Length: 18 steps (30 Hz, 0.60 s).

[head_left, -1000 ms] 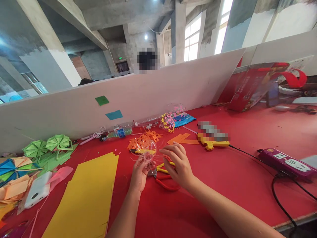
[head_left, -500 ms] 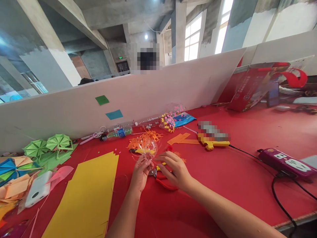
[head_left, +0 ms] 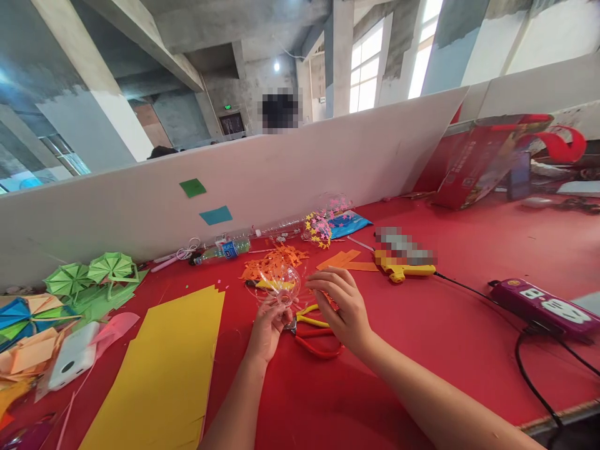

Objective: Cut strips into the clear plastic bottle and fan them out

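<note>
A clear plastic piece [head_left: 284, 285], rounded with thin flaring strips, is pinched in my left hand [head_left: 270, 325] at its narrow end. My right hand [head_left: 344, 306] hovers just to its right, fingers bent and parted, with nothing visible between them. Pliers [head_left: 319, 349] with red and yellow handles lie on the red table [head_left: 422, 350] between and below the hands, their head partly behind my left hand. Beyond the plastic piece are a yellow cutter [head_left: 269, 285] and a pile of orange paper scraps [head_left: 281, 259].
Yellow sheets [head_left: 164, 369] lie left, with green folded paper [head_left: 111, 267] and a white device [head_left: 74, 356] beyond. A bottle [head_left: 229, 249] and star-covered plastic [head_left: 319, 230] rest near the partition [head_left: 281, 175]. Right are a yellow glue gun [head_left: 407, 270] and purple power strip [head_left: 539, 309].
My right hand has moved slightly right, away from the plastic piece, uncovering more of the pliers' handles. My left hand still holds the piece, which has shifted slightly.
</note>
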### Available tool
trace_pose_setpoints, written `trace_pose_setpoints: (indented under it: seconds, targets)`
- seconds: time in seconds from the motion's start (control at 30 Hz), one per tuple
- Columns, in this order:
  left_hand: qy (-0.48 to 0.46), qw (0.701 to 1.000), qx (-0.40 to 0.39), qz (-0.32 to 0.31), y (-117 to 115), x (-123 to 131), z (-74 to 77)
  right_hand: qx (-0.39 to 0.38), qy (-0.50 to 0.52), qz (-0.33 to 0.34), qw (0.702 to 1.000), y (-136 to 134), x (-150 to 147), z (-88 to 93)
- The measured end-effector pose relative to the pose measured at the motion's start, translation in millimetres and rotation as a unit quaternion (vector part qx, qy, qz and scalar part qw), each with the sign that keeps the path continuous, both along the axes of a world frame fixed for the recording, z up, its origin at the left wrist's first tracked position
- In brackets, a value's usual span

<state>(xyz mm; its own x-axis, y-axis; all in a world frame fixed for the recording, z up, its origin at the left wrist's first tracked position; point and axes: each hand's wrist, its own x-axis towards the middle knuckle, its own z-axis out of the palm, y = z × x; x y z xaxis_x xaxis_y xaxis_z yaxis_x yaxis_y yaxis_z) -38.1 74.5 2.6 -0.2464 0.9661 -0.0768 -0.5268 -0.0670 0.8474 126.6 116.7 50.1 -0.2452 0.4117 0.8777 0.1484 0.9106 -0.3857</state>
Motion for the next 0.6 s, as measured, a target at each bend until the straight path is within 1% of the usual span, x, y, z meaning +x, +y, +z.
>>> trace_pose_setpoints:
  seconds: [0.1,0.27,0.43,0.6]
  targets:
    - [-0.003,1.000,-0.002,-0.002,-1,1,1.1,0.023,-0.036,0.000,0.999,1,-2,-2.1]
    - [-0.008,1.000,-0.002,0.005,-1,3,1.9,-0.001,-0.080,-0.027,0.996,2,-8,-11.9]
    - [-0.011,1.000,-0.005,0.002,-1,2,0.6,-0.023,-0.078,-0.042,0.996,2,-10,-14.9]
    - [-0.006,1.000,-0.005,-0.004,-1,2,1.4,-0.024,-0.064,-0.034,0.997,-1,-10,-12.8]
